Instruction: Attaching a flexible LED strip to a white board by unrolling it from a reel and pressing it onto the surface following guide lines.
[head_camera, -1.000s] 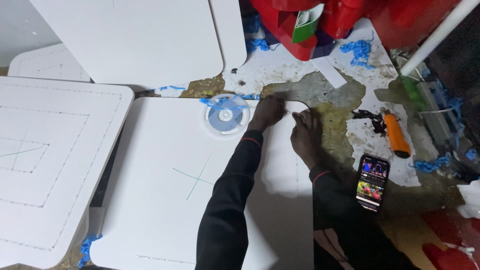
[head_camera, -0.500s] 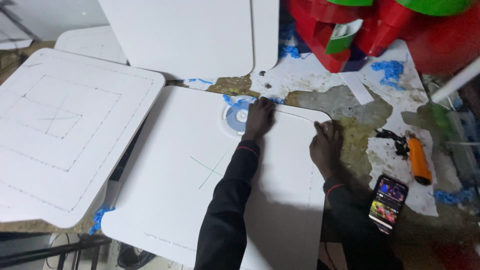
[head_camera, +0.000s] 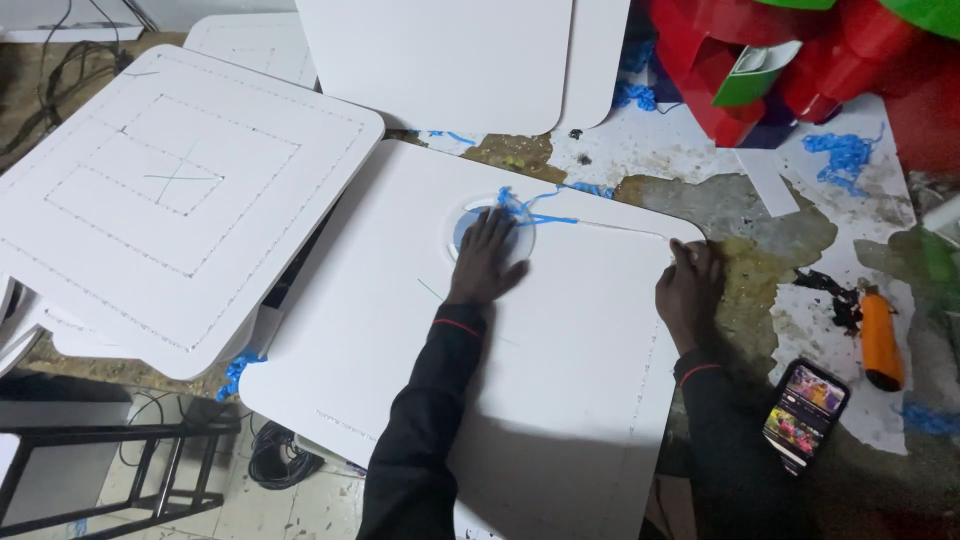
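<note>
A large white square board (head_camera: 400, 350) with rounded corners and faint marked lines lies flat in front of me. My left hand (head_camera: 487, 262) rests palm down on a round roll of clear tape with a blue core (head_camera: 468, 225) that sits on the board. Blue tape strands (head_camera: 530, 210) trail from the roll toward the far edge. My right hand (head_camera: 688, 288) presses on the board's right far corner, fingers curled over the edge. Both arms wear black sleeves with a red cuff line.
More white boards (head_camera: 170, 190) are stacked at left and others lean at the back (head_camera: 440, 60). A phone with a lit screen (head_camera: 805, 412) and an orange cutter (head_camera: 880, 340) lie at right on the stained worktop. Red plastic objects (head_camera: 800, 60) stand at far right.
The view has shifted, bringing the board closer. My left hand has slid fully onto the tape roll. My right hand has moved out to the board's right corner.
</note>
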